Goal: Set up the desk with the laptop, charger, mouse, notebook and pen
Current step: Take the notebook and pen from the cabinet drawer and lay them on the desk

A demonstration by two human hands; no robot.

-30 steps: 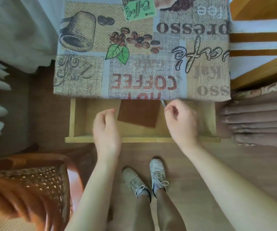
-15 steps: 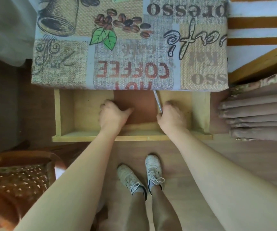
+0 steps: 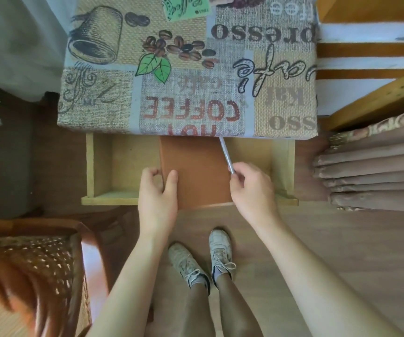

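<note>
**Notebook and pen gripped over the open drawer**

While the left hand (image 3: 157, 190) pinched the left edge of the brown notebook (image 3: 196, 171), thumb on one side and fingers curled over the matte cover, the right hand (image 3: 252, 188) was closed around the near end of a thin, pale pen (image 3: 225, 154). The pen slanted up and away, its far tip vanishing beneath the desk edge. The notebook was flat and rectangular; its far edge was also tucked under the overhang, and its near edge reached past the drawer front. How much of it rested on the drawer floor could not be told.

Around both lay a shallow drawer (image 3: 99, 164) of pale, unfinished wood, pulled out toward the person, its far part hidden beneath the desk. Over the desk spread a tablecloth (image 3: 186, 76) printed in a coarse burlap look, with coffee beans, a mug, green leaves and lettering. At the right hung brownish folded curtains (image 3: 371, 171), beside wooden framing cut off by the frame edge. At the near left stood a chair (image 3: 33, 271) with a woven cane seat, blurred and partly out of view. Below, two white laced sneakers (image 3: 203, 261) stood on a smooth wood-toned floor (image 3: 342, 239).
</note>
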